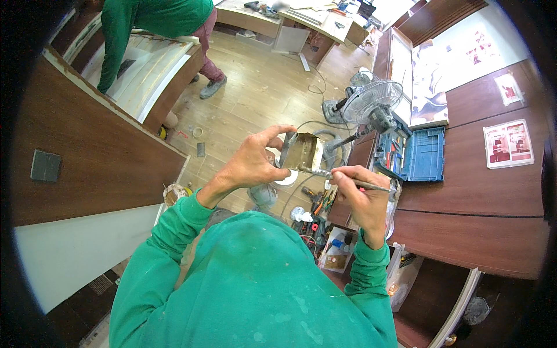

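My left hand (248, 160) grips a small open metal box (302, 152) by its left side, thumb below and fingers above. The hollow of the box faces me, and its inside looks brownish and dusty. In my right hand (366, 204) is a long spiral drill bit (317, 171), held like a pen. Its left end meets or overlaps the lower edge of the box; whether they touch, I cannot tell. The other end of the bit sticks out to the right past my hand.
A grey fan (376, 107) stands beyond my right hand, near an open blue tool case (425, 153). Hand tools (319, 203) lie below my hands. At the upper left, a co-worker in a green top (156, 14) bends over a panel. A brown wooden panel (87, 139) stands left.
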The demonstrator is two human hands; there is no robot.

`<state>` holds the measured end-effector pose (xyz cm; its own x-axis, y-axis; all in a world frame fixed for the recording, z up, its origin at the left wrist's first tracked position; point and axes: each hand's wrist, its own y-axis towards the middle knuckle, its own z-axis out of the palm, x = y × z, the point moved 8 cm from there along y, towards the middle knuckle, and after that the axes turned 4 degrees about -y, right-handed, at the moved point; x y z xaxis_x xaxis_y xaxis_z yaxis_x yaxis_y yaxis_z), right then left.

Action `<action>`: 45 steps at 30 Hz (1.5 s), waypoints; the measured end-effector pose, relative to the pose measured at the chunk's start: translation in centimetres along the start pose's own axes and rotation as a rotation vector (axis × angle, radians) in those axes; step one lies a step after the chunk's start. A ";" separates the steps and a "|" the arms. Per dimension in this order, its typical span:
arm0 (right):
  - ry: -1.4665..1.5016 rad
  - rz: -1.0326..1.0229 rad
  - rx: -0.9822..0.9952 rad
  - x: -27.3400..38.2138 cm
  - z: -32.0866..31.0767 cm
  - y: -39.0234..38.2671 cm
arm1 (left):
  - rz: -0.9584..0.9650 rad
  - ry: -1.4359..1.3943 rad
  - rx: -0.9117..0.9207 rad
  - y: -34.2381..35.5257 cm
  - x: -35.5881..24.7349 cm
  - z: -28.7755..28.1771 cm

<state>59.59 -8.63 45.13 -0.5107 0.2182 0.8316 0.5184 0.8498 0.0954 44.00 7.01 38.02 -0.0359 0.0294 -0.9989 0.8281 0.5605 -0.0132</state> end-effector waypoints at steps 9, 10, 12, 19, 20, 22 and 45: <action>-0.083 -0.125 0.018 1.5 0.8 0.3 | 0.011 -0.074 0.026 0.6 2.0 -0.5; 0.017 -0.024 0.080 0.5 1.1 0.1 | 0.065 -0.080 0.034 0.9 2.7 -0.6; 0.211 0.024 0.097 -0.4 1.3 0.2 | -0.104 -0.223 0.119 0.9 1.6 0.0; 0.249 -0.049 0.130 -3.1 1.5 1.5 | -0.054 -0.177 0.189 1.1 1.5 0.3; 0.275 -0.037 0.106 -3.1 1.3 1.7 | -0.050 -0.178 0.195 1.2 1.7 0.3; 0.274 -0.041 0.075 -2.5 1.0 1.5 | -0.045 -0.196 0.188 1.3 1.8 0.3; 0.272 -0.106 0.125 -1.7 1.5 2.1 | -0.075 -0.183 0.164 1.6 1.7 0.2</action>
<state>60.46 -6.51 43.13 -0.3464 0.0027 0.9381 0.3750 0.9170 0.1358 45.34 7.80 36.27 -0.0113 -0.1655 -0.9862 0.9073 0.4129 -0.0797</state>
